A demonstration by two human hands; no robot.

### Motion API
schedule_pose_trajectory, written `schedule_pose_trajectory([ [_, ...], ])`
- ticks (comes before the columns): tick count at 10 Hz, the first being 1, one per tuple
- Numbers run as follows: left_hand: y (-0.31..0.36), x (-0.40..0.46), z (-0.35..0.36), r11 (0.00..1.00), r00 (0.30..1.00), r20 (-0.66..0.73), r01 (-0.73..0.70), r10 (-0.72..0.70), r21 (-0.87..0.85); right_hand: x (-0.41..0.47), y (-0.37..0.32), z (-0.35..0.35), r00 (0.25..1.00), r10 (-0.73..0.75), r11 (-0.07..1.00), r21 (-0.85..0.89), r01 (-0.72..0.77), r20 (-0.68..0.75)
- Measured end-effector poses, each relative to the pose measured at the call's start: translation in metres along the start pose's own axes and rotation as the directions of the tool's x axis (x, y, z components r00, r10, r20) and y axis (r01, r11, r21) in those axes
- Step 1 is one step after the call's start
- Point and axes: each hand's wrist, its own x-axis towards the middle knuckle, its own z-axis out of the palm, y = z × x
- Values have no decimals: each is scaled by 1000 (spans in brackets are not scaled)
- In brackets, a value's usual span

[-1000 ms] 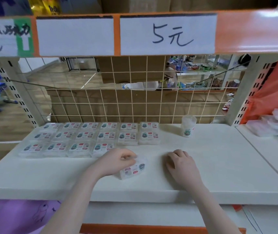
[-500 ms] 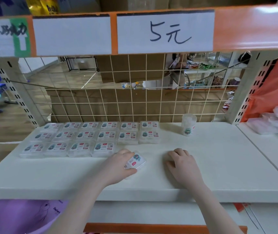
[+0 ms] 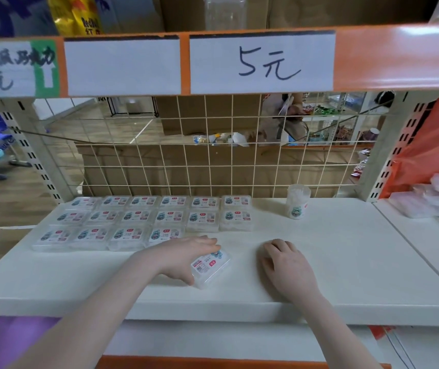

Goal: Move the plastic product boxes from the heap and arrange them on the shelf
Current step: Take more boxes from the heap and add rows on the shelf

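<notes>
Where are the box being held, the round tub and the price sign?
held box point(image 3: 211, 267), head view, its label
round tub point(image 3: 297, 202), head view, its side wall
price sign point(image 3: 262, 63), head view, its middle

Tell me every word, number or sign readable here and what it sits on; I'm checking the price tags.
"5元": handwritten on the white price card on the orange rail.
"元": on the blurred left card; its other characters are unreadable.
"Red": partial, on the yellow bag above.
Middle card: blank.
Box labels: too small.
</notes>
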Motion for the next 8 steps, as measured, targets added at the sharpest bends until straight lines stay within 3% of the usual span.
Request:
schedule_pose_trajectory([
  [2, -1, 5, 2, 1000, 994, -105, 17, -15, 13, 0, 0, -1, 1000, 17, 1000, 16, -17, -16],
  [4, 21, 7, 23, 955, 923, -305, 277, -234, 106, 1, 0, 0, 1000, 25, 999, 20, -25, -7],
  [5, 27, 4, 28, 939, 910, -319, 320, -266, 129, 1, 1, 0, 999, 33, 999, 13, -33, -9],
  [7, 18, -11, 23, 963, 931, -311, 239, -192, 122, 1, 0, 1, 999, 35, 999, 1, -35, -9],
  [8, 9, -13, 23, 994, 956, -288, 83, -61, 67, 1, 0, 1, 999, 33, 999, 8, -33, -8],
])
